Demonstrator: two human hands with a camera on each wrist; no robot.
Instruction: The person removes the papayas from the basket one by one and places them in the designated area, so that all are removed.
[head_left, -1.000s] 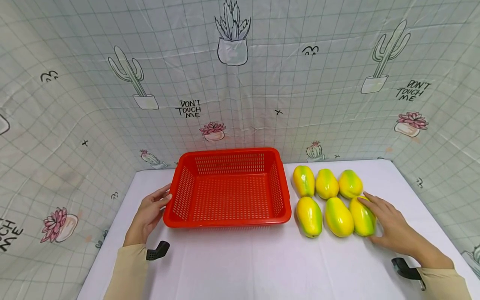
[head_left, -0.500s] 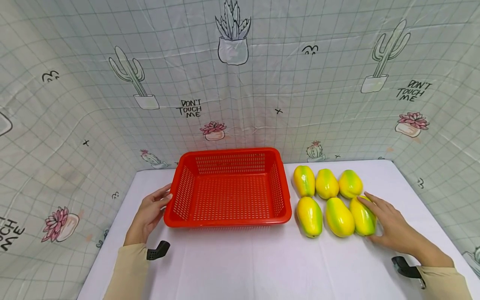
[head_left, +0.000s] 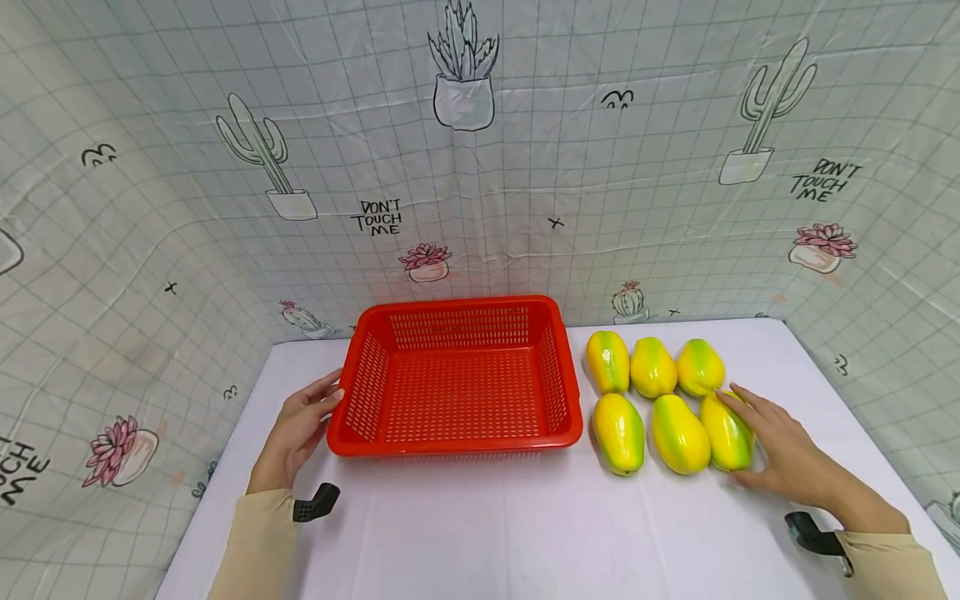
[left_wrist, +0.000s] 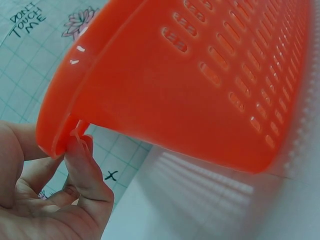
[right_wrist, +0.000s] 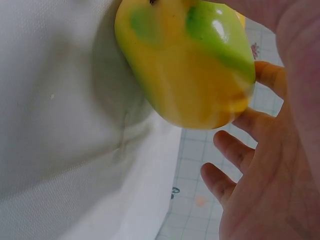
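A red plastic basket (head_left: 453, 446) with slotted walls stands at the middle back of the table. At its left end my left hand (head_left: 300, 425) holds the rim; in the left wrist view the thumb (left_wrist: 82, 165) presses under the rim's edge, with the fingers on the other side. To the right lie several yellow-green mangoes in two rows. My right hand (head_left: 787, 454) is around the front-row rightmost mango (head_left: 726, 433), index finger at its far end and thumb at its near end. The right wrist view shows the other fingers (right_wrist: 235, 150) spread off this mango (right_wrist: 185, 70).
Beside the held one lie a front-middle mango (head_left: 679, 435) and a front-left mango (head_left: 618, 435). The back row has a left mango (head_left: 607, 362), a middle mango (head_left: 653, 367) and a right mango (head_left: 701, 367). A patterned cloth wall (head_left: 510, 167) rises behind the white table (head_left: 480, 533).
Both hands keep nearly the same place on the basket rim and the mango. The front-row rightmost mango has shifted very slightly to the right.
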